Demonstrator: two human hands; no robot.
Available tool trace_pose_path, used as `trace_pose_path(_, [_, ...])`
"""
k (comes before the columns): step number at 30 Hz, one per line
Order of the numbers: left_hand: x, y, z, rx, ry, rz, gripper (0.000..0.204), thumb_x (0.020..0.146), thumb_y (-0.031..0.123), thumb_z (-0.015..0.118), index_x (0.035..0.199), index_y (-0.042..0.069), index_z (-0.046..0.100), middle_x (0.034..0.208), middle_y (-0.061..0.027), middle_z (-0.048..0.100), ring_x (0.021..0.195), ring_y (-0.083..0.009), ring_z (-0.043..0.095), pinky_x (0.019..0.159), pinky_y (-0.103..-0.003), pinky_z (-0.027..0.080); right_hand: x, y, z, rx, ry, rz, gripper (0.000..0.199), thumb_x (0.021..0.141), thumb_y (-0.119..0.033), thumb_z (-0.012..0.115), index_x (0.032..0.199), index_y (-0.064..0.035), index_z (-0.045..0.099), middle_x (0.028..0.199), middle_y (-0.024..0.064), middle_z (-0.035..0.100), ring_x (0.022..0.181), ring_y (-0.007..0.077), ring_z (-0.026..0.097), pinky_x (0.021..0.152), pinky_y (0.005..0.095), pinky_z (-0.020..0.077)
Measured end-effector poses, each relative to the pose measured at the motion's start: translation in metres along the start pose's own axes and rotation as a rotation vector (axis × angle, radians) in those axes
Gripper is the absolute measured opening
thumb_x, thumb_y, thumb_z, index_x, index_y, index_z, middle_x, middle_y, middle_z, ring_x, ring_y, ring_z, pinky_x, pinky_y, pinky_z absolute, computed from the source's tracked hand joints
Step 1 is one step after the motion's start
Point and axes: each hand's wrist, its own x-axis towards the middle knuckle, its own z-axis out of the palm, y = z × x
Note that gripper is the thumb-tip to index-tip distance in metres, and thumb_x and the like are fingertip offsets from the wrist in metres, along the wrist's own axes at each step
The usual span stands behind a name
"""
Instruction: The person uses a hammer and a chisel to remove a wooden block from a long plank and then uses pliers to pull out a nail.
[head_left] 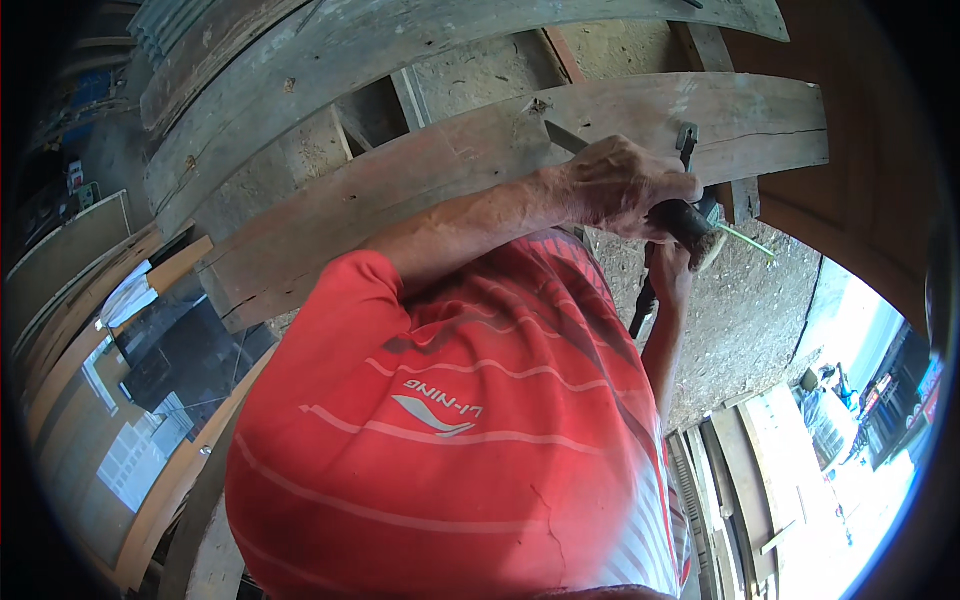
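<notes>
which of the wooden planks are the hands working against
The lower weathered plank, running across the middle; both hands are at its lower edge. The upper plank lies untouched above.

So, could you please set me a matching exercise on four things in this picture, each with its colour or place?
Things:
1. shirt
2. long plank
3. thick dark handle
4. slim dark tool

Colour or place:
a. held by the right hand, below the other hand
b. red with pale stripes
c. weathered grey wood with a crack
d. in the grip of the left hand

Pairs: 1-b, 2-c, 3-d, 4-a.
</notes>
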Motion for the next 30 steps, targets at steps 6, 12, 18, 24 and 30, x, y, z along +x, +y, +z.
trace_pose_path(6, [0.013,-0.009,-0.007,0.032,0.161,0.098,0.045,0.077,0.035,0.086,0.108,0.012,0.063,0.088,-0.0083,0.066,0.078,-0.0352,0.07,0.068,-0.043,0.055,0.007,-0.021,0.003,0.039,-0.002,0.063,0.03,0.104,-0.037,0.059,0.093,-0.009,0.06,0.065,-0.0039,0.05,0.052,0.0078,0.046,0.049,0.028,0.0357])
trace_pose_path(12, [0.015,-0.016,-0.012,-0.05,0.09,-0.043,0.033,0.077,0.026,0.084,0.1,0.012,0.065,0.084,-0.009,0.067,0.077,-0.0334,0.07,0.067,-0.043,0.054,0.01,-0.051,0.005,0.159,0.003,-0.001,0.025,0.106,-0.033,0.059,0.099,-0.0097,0.06,0.063,-0.0067,0.045,0.051,0.0025,0.042,0.046,0.0226,0.0308])
trace_pose_path(18, [0.014,-0.022,-0.011,-0.08,0.113,-0.034,0.03,0.075,0.021,0.084,0.097,0.011,0.066,0.078,-0.0097,0.067,0.075,-0.0336,0.069,0.065,-0.043,0.054,0.009,-0.061,-0.001,0.12,-0.055,0.075,0.024,0.106,-0.033,0.059,0.105,-0.0093,0.061,0.064,-0.0068,0.047,0.051,0.0025,0.042,0.045,0.023,0.0313])
trace_pose_path(24, [0.013,-0.024,-0.009,-0.077,0.097,-0.035,0.029,0.074,0.02,0.084,0.095,0.011,0.067,0.079,-0.0103,0.068,0.075,-0.0337,0.069,0.066,-0.042,0.055,0.007,-0.077,0.001,0.13,-0.039,0.105,0.035,0.105,-0.032,0.06,0.109,0.0025,0.064,0.073,0.0048,0.054,0.07,0.0128,0.047,0.064,0.0357,0.0424])
trace_pose_path(30, [0.013,-0.02,-0.011,-0.105,0.136,-0.054,0.029,0.073,0.021,0.084,0.094,0.011,0.067,0.079,-0.0106,0.068,0.075,-0.0338,0.069,0.066,-0.042,0.054,0.008,-0.085,-0.001,0.122,-0.049,0.1,0.033,0.105,-0.03,0.059,0.108,0.0028,0.064,0.074,0.0054,0.055,0.071,0.0133,0.047,0.066,0.0353,0.0433])
